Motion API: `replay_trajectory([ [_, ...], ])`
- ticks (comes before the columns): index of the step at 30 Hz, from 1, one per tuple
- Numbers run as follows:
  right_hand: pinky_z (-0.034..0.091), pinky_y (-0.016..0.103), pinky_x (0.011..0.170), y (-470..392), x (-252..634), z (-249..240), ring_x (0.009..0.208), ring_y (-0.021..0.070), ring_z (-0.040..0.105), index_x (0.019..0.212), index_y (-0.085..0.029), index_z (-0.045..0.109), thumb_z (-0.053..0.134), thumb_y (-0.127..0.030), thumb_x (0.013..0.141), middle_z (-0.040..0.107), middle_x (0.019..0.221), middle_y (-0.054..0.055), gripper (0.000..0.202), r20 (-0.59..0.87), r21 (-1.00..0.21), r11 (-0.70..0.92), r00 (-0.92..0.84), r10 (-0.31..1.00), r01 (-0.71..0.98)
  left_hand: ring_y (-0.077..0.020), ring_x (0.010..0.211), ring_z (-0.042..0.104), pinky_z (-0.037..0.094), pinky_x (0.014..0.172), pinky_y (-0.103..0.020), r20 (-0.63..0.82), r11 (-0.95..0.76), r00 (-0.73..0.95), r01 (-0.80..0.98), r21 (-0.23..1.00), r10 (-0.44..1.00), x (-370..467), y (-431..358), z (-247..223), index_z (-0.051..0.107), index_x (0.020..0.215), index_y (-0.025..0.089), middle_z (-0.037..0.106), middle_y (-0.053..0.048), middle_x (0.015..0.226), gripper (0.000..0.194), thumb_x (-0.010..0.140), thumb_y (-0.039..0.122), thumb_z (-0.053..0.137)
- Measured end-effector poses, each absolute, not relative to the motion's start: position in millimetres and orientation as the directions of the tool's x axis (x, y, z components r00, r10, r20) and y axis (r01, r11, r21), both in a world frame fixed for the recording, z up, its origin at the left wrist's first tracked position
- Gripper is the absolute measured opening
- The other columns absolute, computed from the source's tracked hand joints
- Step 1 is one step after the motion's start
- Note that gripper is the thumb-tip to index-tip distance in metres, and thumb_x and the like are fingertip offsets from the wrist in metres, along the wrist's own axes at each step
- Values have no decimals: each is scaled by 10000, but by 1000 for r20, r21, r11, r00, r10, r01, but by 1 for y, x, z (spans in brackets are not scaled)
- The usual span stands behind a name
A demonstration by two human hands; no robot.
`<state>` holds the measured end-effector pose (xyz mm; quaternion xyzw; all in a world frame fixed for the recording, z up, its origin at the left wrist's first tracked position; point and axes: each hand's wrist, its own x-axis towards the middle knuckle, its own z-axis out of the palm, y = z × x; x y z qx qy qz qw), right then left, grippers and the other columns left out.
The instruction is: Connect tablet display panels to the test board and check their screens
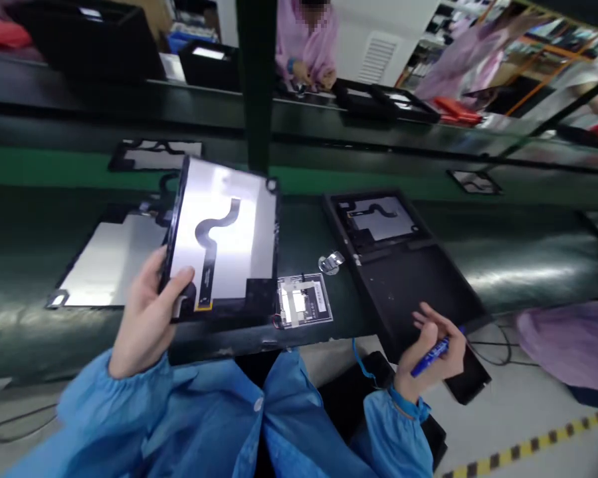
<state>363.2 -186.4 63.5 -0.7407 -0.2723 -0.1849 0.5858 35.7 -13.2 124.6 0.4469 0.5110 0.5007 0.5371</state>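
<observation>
My left hand (152,309) grips the lower left corner of a display panel (264,232) with a silver back, black edges and a curved dark flex cable. The panel is tilted up above the bench. My right hand (436,348) holds a blue marker (430,356) across its palm, with some fingers extended, over the front of a black tray (423,285). Another silver panel (381,222) lies in the tray's far compartment. Between panel and tray are a small taped circuit board (305,300) and a shiny round metal piece (331,263).
Another panel (114,259) lies flat at the left, with one more (154,156) behind it. A dark upright post (256,86) rises beyond the bench. People in pink clothing work across the line. Yellow-black floor tape (533,446) runs at the lower right.
</observation>
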Motion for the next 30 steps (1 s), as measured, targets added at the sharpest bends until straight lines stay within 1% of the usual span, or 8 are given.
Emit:
replay_trajectory([
  [2, 511, 322, 580, -163, 338, 72, 613, 187, 673, 900, -151, 658, 472, -415, 959, 744, 834, 100, 329, 517, -826, -61, 796, 314, 560, -309, 1051, 703, 637, 835, -419, -280, 256, -121, -177, 950, 952, 19, -26, 95, 672, 1166, 253, 743, -34, 1110, 468, 729, 360, 802],
  [5, 413, 264, 463, -132, 301, 78, 475, 134, 565, 1022, -161, 623, 364, -442, 978, 686, 687, 29, 385, 392, -899, 63, 733, 555, 433, -284, 1009, 715, 623, 827, -384, -375, 334, -149, -242, 911, 915, 14, -40, 57, 656, 1168, 206, 743, -66, 1066, 516, 703, 371, 807],
  [7, 389, 243, 454, -117, 279, 80, 463, 109, 507, 1075, -190, 578, 418, -430, 957, 657, 685, -7, 312, 310, -928, 72, 653, 691, 365, -281, 1067, 697, 591, 901, -388, -329, 299, -144, -194, 934, 933, 15, -48, 40, 639, 1190, 183, 731, -88, 1114, 517, 739, 396, 774],
  [11, 389, 223, 492, -100, 242, 82, 513, 95, 493, 833, -215, 559, 584, -353, 883, 601, 650, -34, 149, 130, -951, -9, 423, 897, 310, -296, 1214, 627, 486, 1067, -446, -138, 156, -121, 152, 976, 983, 14, -56, 26, 580, 1310, 152, 665, -147, 1291, 524, 844, 377, 664],
  [14, 352, 210, 491, -92, 215, 80, 513, 84, 443, 635, -216, 461, 654, -349, 838, 472, 561, -62, 310, 23, -947, -83, 326, 945, 309, -298, 1368, 498, 412, 1137, -472, 134, -74, -102, 454, 888, 986, 10, -53, 26, 488, 1424, 150, 534, -184, 1461, 569, 891, 317, 594],
  [17, 292, 201, 475, -84, 192, 69, 489, 68, 365, 635, -220, 425, 648, -371, 849, 386, 547, -88, 344, -51, -948, -117, 221, 974, 297, -278, 1401, 458, 379, 1159, -493, 304, -225, -21, 625, 748, 952, 7, -43, 27, 543, 1364, 180, 537, -166, 1464, 439, 939, 283, 502],
  [21, 284, 204, 490, -74, 172, 52, 484, 65, 345, 649, -223, 401, 632, -390, 879, 349, 538, -100, 366, -43, -928, -69, 80, 996, 365, -268, 1425, 441, 318, 1193, -536, 283, -267, 88, 667, 696, 955, 5, -35, 20, 561, 1325, 183, 557, -151, 1458, 390, 965, 262, 432],
  [30, 276, 205, 503, -71, 165, 41, 484, 66, 284, 603, -223, 310, 560, -247, 878, 279, 536, -93, 372, 47, -821, 33, 9, 999, 570, -301, 1486, 338, 247, 1215, -568, 260, -301, 168, 705, 642, 951, 4, -39, 12, 535, 1349, 136, 466, -192, 1532, 404, 979, 243, 413],
])
